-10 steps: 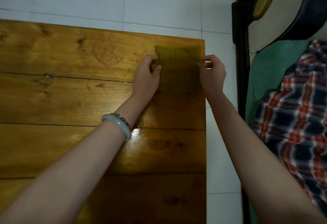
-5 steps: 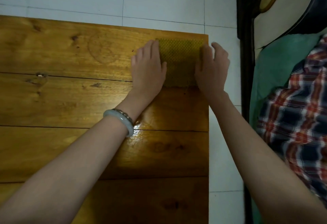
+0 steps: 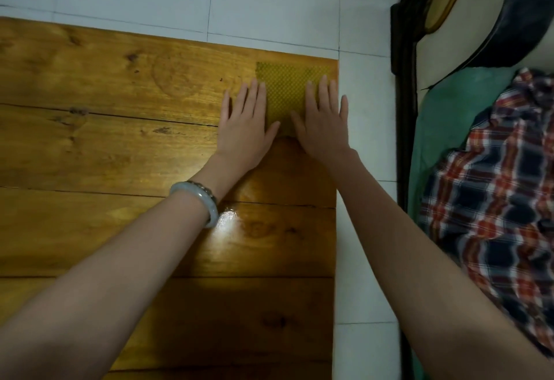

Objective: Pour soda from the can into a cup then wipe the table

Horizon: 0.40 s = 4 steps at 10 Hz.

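Observation:
A yellow-green waffle-textured cloth (image 3: 286, 91) lies flat at the far right corner of the wooden table (image 3: 120, 139). My left hand (image 3: 244, 126) rests palm down on the cloth's left edge, fingers straight and together. My right hand (image 3: 323, 123) lies palm down on its right edge, next to the table's right rim. Neither hand grips the cloth; both press flat on it. No can or cup is in view.
White tiled floor (image 3: 269, 5) surrounds the table beyond its far and right edges. A dark-framed bed (image 3: 403, 109) with a green sheet and a plaid cloth (image 3: 494, 199) stands at the right. A pale bracelet (image 3: 199, 199) circles my left wrist.
My fingers pinched the cloth's two side edges a second ago; they have since let go and flattened onto it. Both hands have slid slightly back toward me over the cloth.

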Available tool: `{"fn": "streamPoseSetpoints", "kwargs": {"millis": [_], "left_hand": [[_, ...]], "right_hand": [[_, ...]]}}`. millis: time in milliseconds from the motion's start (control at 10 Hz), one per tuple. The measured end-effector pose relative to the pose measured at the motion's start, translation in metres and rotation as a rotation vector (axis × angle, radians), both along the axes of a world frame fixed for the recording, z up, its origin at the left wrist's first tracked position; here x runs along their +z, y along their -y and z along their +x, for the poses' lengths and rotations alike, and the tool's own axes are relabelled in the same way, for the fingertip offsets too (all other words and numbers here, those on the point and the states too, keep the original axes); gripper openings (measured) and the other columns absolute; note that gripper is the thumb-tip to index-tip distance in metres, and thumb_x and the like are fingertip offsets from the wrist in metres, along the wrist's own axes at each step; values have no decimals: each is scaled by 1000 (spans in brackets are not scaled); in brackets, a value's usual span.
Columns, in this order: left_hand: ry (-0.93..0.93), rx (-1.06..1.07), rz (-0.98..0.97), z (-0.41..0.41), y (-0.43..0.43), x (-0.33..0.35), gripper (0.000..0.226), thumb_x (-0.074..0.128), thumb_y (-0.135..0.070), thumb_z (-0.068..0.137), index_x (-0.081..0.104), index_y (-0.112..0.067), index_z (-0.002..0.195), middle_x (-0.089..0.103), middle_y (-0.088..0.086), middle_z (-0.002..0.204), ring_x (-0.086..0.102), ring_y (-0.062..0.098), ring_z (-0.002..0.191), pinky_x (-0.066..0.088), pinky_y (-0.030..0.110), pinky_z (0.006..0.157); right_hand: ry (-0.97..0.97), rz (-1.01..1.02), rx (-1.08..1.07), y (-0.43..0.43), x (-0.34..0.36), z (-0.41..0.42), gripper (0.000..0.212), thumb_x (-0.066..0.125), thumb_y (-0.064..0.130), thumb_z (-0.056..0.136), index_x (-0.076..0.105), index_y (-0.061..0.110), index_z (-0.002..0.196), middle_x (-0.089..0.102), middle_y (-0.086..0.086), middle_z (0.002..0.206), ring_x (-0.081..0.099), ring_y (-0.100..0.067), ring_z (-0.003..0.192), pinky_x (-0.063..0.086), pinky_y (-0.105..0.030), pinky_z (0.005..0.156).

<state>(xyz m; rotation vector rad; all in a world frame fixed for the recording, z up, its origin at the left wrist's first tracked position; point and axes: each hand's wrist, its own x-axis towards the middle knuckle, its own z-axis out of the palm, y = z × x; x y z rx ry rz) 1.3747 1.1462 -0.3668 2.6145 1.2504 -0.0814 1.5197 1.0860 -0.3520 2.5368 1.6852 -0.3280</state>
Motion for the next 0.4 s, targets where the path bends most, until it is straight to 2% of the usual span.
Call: {"fn": "streamPoseSetpoints", "kwargs": {"millis": [100,200,300,400], "left_hand": [[20,24,-25,-31,21,34,71,33,-47,97,6,-9,151,10,10,159,8,24,147,6,43,118],[21,69,4,-74,50,87,73,41,-46,95,12,-8,150,17,11,158,19,26,145,10,42,117],[72,102,35,-126,88,147,72,49,-44,92,24,-6,148,27,14,154,33,31,138,22,42,113],[51,203,26,-177,136,203,76,53,-47,89,24,-9,148,25,14,155,30,30,139,22,42,113]], "right_hand": [[-53,31,54,12,44,-26,57,43,29,93,28,9,144,20,-17,154,16,-31,143,16,-48,115],[-72,46,127,38,98,-58,55,45,20,89,34,9,141,29,-14,151,26,-29,138,23,-44,112],[-127,91,240,64,152,-93,51,42,18,90,38,12,141,37,-9,148,32,-26,135,22,-38,109],[-181,140,342,93,210,-132,51,47,21,90,39,14,139,41,-8,145,37,-28,131,26,-40,107]]}}
